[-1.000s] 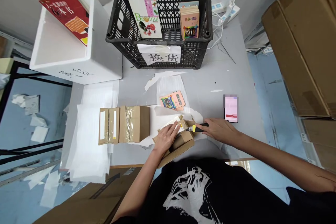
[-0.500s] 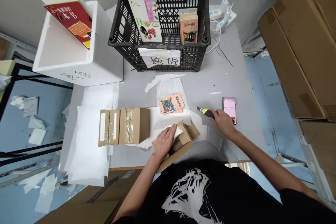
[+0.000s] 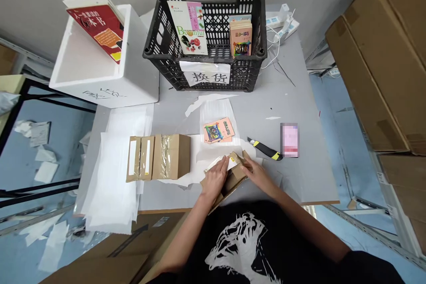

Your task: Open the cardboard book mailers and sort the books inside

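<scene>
An opened cardboard box (image 3: pixel 237 174) with a white label lies tilted at the table's near edge, against my black shirt. My left hand (image 3: pixel 215 182) grips its far side, fingers laid over the label and the thumb side out of sight. At the box's right end, my right hand (image 3: pixel 258 175) pinches a raised flap between thumb and fingers. A black and yellow utility knife (image 3: pixel 265 148) rests on the table just beyond my right hand, its blade end to the left. Beyond the box, a couple of pink booklets (image 3: pixel 218 130) lie overlapping on white foam sheet (image 3: pixel 213 108).
Two taped cardboard boxes (image 3: pixel 171 157) stand left of my hands beside white foam sheets (image 3: pixel 115 186). A black crate (image 3: pixel 204 71) and a white foam box (image 3: pixel 140 62), both holding books, stand at the back. A phone (image 3: pixel 290 140) lies right; a power strip (image 3: pixel 282 24) sits behind.
My right hand has let go of the utility knife, leaving it on the table, and has moved left onto the box's flap. My left hand stays on the box, which has shifted slightly right.
</scene>
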Tool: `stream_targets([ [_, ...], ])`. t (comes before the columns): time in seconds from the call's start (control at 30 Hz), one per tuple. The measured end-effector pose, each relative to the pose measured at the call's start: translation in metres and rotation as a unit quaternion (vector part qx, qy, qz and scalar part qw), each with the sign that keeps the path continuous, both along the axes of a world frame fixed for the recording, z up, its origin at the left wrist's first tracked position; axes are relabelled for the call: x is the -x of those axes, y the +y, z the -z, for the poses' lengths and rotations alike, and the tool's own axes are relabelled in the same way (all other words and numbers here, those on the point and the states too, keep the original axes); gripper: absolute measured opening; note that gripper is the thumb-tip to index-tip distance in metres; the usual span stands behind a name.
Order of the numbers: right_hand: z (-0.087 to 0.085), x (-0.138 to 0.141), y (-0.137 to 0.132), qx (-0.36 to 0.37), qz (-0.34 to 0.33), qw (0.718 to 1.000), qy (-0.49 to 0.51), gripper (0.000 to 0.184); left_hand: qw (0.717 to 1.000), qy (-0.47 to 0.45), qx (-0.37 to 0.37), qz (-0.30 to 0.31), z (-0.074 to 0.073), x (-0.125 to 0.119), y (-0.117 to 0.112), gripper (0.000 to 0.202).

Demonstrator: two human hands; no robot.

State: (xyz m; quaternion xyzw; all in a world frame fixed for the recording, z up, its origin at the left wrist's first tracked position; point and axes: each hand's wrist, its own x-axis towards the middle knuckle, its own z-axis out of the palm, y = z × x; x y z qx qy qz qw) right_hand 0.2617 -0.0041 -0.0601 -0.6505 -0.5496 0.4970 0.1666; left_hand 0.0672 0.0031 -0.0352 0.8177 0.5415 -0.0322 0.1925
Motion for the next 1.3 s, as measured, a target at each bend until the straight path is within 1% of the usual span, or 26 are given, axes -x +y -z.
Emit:
stream_targets([
  [0.07,0.002,0.006,-0.002,0.046,0.005,0.997,0.063,0.051,0.999,-0.002,0.035,-0.004,-0.004,-0.003,0.001,0.053],
  [0.13,0.004,0.007,-0.001,0.069,-0.005,0.992,0.107,0.054,0.998,-0.001,0.062,-0.019,-0.010,-0.004,0.005,0.050],
  [0.17,0.004,0.006,0.000,0.073,-0.011,0.991,0.113,0.055,0.997,0.001,0.074,-0.030,-0.012,-0.004,0.008,0.048],
  [0.23,0.003,0.003,-0.001,0.072,-0.020,0.993,0.097,0.054,0.994,0.003,0.097,-0.042,-0.017,-0.002,0.015,0.040],
  [0.3,0.002,0.001,-0.004,0.062,-0.021,0.995,0.071,0.052,0.992,-0.004,0.119,-0.036,-0.021,0.004,0.023,0.036],
  [0.43,-0.002,-0.001,-0.005,0.054,-0.031,0.997,0.046,0.047,0.989,-0.041,0.136,-0.028,-0.026,0.015,0.038,0.038],
  [0.5,-0.011,0.000,0.001,0.061,-0.059,0.996,0.019,0.045,0.990,-0.046,0.132,-0.030,-0.033,0.015,0.042,0.038],
  [0.57,-0.026,0.002,0.012,0.070,-0.119,0.990,-0.036,0.047,0.992,-0.030,0.119,-0.019,-0.043,0.012,0.044,0.039],
  [0.63,-0.044,0.006,0.026,0.083,-0.186,0.973,-0.111,0.057,0.995,-0.002,0.104,-0.002,-0.055,0.005,0.043,0.041],
  [0.7,-0.061,0.012,0.038,0.107,-0.227,0.952,-0.175,0.069,0.995,0.030,0.095,0.015,-0.067,-0.002,0.041,0.043],
  [0.77,-0.071,0.019,0.046,0.128,-0.243,0.937,-0.217,0.078,0.994,0.054,0.090,0.027,-0.077,-0.009,0.037,0.044],
  [0.87,-0.074,0.030,0.048,0.137,-0.235,0.928,-0.256,0.086,0.993,0.070,0.089,0.019,-0.087,-0.018,0.030,0.043],
  [0.93,-0.074,0.036,0.044,0.118,-0.216,0.926,-0.287,0.086,0.994,0.070,0.090,-0.004,-0.092,-0.023,0.028,0.040],
  [0.97,-0.074,0.039,0.040,0.094,-0.208,0.925,-0.303,0.085,0.994,0.067,0.088,-0.018,-0.093,-0.025,0.027,0.039],
  [1.03,-0.075,0.042,0.030,0.024,-0.190,0.925,-0.327,0.076,0.995,0.058,0.078,-0.038,-0.096,-0.027,0.028,0.038],
  [1.1,-0.077,0.040,0.020,-0.047,-0.170,0.929,-0.325,0.063,0.996,0.046,0.065,-0.042,-0.099,-0.026,0.031,0.040],
  [1.17,-0.077,0.031,0.015,-0.095,-0.152,0.941,-0.286,0.054,0.997,0.044,0.053,-0.040,-0.101,-0.022,0.036,0.042],
  [1.2,-0.076,0.024,0.014,-0.107,-0.145,0.951,-0.253,0.049,0.997,0.049,0.050,-0.036,-0.103,-0.019,0.039,0.043],
  [1.3,-0.073,0.000,0.018,-0.113,-0.115,0.979,-0.123,0.035,0.996,0.066,0.045,-0.029,-0.107,-0.009,0.046,0.042],
])
